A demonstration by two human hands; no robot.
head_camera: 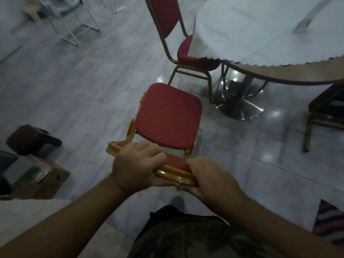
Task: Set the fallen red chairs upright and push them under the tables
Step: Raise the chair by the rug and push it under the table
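Steering the red banquet chair [168, 116] towards the round table [279, 75] is, we judge, the step in hand, since the chair seems to stand upright on the tiled floor just in front of us, with its seat facing the table. Our left hand [136, 164] curls over the gold top rail of the backrest, fingers on the red padding. Our right hand [212, 180] wraps the rail's right corner, so both hands grip it. We should push level and straight, aiming the seat into the gap to the right of the second red chair [188, 51], which sits tucked under the white tablecloth [260, 34]. We should also keep the legs clear of the chrome pedestal base [240, 103]. Our chair has a gold metal frame and a red cushion dotted with pale specks; its legs are hidden beneath the seat.
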